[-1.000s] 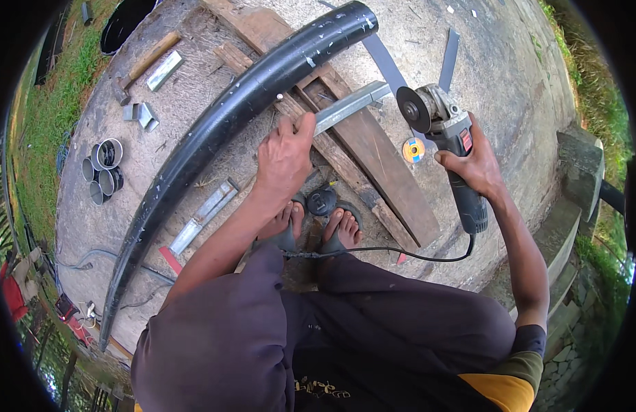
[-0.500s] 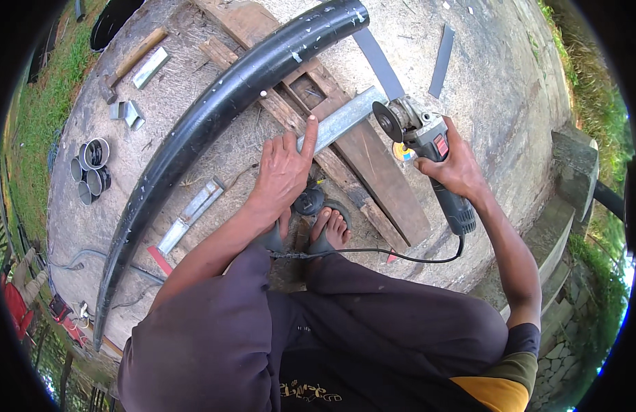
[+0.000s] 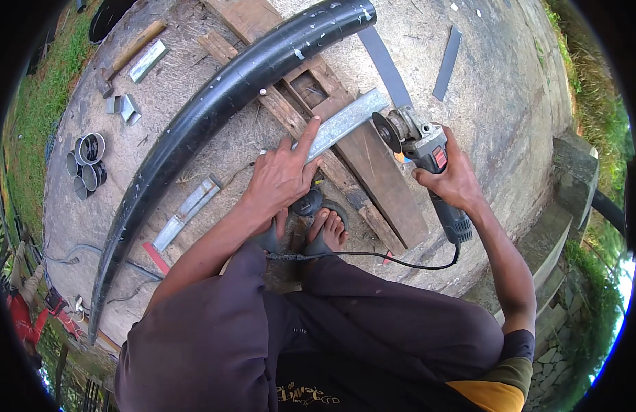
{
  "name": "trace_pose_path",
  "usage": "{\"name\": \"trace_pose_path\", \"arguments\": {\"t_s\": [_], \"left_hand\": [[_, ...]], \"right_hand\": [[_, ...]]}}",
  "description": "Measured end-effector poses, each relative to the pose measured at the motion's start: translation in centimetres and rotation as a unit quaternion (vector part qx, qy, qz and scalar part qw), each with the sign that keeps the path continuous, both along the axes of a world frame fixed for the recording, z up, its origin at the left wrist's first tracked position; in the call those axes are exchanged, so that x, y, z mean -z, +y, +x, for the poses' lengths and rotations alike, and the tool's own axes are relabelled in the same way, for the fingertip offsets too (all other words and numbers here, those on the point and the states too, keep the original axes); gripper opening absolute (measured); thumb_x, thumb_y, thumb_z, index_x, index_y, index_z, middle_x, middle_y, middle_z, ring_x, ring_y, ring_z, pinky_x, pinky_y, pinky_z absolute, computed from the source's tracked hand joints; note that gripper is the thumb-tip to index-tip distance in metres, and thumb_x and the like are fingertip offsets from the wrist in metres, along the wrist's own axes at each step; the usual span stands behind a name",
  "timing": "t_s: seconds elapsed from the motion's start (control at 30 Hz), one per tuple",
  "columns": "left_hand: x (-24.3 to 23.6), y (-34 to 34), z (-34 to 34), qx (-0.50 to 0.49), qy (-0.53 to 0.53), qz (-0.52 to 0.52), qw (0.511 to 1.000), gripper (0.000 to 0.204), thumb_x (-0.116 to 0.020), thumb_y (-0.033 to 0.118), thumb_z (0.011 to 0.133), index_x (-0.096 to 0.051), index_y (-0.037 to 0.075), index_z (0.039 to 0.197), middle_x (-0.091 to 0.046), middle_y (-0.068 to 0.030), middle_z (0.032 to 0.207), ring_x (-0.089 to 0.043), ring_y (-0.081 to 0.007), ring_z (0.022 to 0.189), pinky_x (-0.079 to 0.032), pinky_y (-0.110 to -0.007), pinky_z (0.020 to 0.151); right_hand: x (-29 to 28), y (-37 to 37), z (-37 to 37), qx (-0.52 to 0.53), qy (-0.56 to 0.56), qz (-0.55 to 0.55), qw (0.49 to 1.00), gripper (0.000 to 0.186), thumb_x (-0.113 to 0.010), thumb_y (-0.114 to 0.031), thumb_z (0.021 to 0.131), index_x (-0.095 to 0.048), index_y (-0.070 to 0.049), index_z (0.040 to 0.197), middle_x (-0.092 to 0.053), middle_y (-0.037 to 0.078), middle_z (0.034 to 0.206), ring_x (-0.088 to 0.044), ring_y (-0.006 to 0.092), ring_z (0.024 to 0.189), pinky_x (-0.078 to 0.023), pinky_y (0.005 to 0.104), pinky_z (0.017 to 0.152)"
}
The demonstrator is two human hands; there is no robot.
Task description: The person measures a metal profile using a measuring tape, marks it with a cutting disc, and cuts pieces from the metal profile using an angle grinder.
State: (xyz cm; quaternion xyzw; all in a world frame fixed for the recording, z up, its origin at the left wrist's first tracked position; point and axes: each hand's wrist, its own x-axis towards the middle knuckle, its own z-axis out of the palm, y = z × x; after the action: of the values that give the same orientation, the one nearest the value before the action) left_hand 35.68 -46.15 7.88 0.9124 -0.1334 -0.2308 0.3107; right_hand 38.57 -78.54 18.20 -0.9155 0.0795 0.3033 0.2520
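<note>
A galvanised metal channel (image 3: 349,122) lies slantwise over wooden boards. My left hand (image 3: 282,172) grips its near left end, the index finger stretched along it and the thumb at its lower edge. In my right hand (image 3: 459,172) is a grey and black angle grinder (image 3: 428,147), wrapped by the fingers around its body. The grinder's dark disc (image 3: 386,132) stands upright beside the channel's far right end; whether they touch I cannot tell. An orange round thing (image 3: 402,158) is mostly hidden behind the grinder. The grinder's black cord (image 3: 373,261) runs past my feet.
A long curved black pipe (image 3: 215,103) crosses the boards (image 3: 380,185). Flat grey strips (image 3: 447,63) lie at the far right. At left are a hammer (image 3: 132,49), short metal offcuts (image 3: 129,108), several pipe rings (image 3: 91,175) and another metal channel (image 3: 187,213).
My left thumb has come into sight beside the channel. The grinder has dropped slightly, and it now covers more of the orange round thing.
</note>
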Motion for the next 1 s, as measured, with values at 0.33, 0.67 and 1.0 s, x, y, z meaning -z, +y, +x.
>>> {"name": "trace_pose_path", "arguments": {"t_s": [0.33, 0.67, 1.0], "left_hand": [[-0.8, 0.1, 0.7, -0.019, 0.061, -0.019, 0.998, 0.075, -0.061, 0.038, 0.103, -0.028, 0.022, 0.168, -0.067, -0.034, 0.097, -0.07, -0.0538, 0.088, -0.054, -0.06, 0.079], [-0.8, 0.2, 0.7, -0.021, 0.05, -0.025, 0.998, 0.075, -0.062, 0.038, 0.102, -0.028, 0.021, 0.167, -0.068, -0.0344, 0.097, -0.07, -0.0544, 0.087, -0.055, -0.06, 0.078], [-0.1, 0.0, 0.0, 0.013, -0.03, 0.017, 0.999, 0.076, -0.061, 0.035, 0.104, -0.024, 0.018, 0.168, -0.066, -0.0343, 0.098, -0.072, -0.0518, 0.076, -0.06, -0.058, 0.065]], "right_hand": [[0.2, 0.2, 0.2, 0.002, -0.013, -0.001, 1.0, 0.099, -0.079, -0.027, 0.073, -0.034, 0.005, 0.155, -0.073, 0.032, 0.108, -0.074, 0.0442, 0.1, -0.056, 0.0468, 0.094], [-0.4, 1.0, 0.6, -0.008, -0.011, -0.019, 1.0, 0.101, -0.079, -0.027, 0.072, -0.032, 0.008, 0.155, -0.073, 0.032, 0.109, -0.074, 0.043, 0.102, -0.057, 0.0459, 0.096], [-0.3, 1.1, 0.8, -0.006, -0.003, -0.022, 1.0, 0.101, -0.078, -0.026, 0.074, -0.031, 0.008, 0.156, -0.073, 0.032, 0.108, -0.074, 0.043, 0.1, -0.057, 0.0461, 0.095]]}}
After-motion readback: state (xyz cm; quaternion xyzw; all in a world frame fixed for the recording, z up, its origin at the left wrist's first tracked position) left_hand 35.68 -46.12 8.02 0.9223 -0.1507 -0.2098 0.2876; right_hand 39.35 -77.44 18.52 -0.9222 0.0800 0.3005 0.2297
